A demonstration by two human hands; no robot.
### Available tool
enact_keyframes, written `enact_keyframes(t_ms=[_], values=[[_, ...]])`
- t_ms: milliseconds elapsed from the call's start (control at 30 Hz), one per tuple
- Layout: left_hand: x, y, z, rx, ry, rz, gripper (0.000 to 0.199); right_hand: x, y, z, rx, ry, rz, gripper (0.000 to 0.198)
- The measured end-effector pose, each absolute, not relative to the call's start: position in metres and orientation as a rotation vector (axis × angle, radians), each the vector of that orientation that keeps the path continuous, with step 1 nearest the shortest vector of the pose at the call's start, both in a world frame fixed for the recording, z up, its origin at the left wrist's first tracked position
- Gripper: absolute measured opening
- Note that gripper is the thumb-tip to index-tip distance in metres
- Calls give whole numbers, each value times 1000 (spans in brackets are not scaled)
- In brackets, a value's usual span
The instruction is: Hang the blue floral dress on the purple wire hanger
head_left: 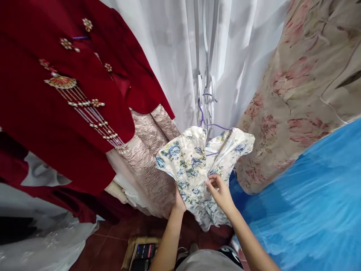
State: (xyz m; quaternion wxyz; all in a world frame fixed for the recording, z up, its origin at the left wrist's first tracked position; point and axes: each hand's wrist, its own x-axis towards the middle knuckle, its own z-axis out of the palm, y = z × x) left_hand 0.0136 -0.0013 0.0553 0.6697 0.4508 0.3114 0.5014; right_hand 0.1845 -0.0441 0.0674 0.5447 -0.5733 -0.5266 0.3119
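Observation:
A white dress with blue flowers (194,165) hangs in front of me on a purple hanger (202,114). One side of its V-shaped opening is folded back. My left hand (179,201) holds the garment's left side near the waist; its fingers are hidden behind the cloth. At the edge of the opening, my right hand (218,188) pinches the cloth between thumb and fingers. Whether a fastener lies in that pinch is too small to tell. The hanger hooks near white clips or loops on a grey rail upright (205,49).
On the left hang a dark red jacket (135,52) with beaded tassels and a pink brocade garment (146,150). A beige floral dress (282,113) and blue tulle (316,195) crowd the right. White curtain (169,45) stands behind. A box (131,250) sits on the red tiled floor.

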Motion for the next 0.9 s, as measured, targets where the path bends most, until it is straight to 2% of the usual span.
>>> enact_keyframes(t_ms=[67, 233, 333, 467, 533, 667, 767, 900], values=[[-2, -17, 43, 967, 711, 1079, 93, 180, -34, 65, -1449, -1254, 690, 34], [-13, -29, 43, 1075, 1015, 975, 64, 172, -21, 69, -1649, -1382, 667, 29], [-15, -21, 51, 1163, 1078, 1013, 57, 166, -22, 75, -1689, -1458, 666, 27], [-11, -19, 48, 1291, 1419, 1719, 46, 164, -32, 86, -1705, -1611, 639, 24], [-1, -26, 43, 1506, 1460, 1882, 36, 169, -39, 95, -1691, -1786, 603, 21], [31, -41, 43, 1883, 1118, 1491, 15, 187, -51, 125, -1563, -2321, 372, 17], [50, -47, 49, 1796, 1113, 1499, 16, 204, -44, 156, -1396, -2626, 116, 21], [48, -56, 58, 1814, 1145, 1407, 17, 226, -13, 204, -1329, -2647, -126, 21]])
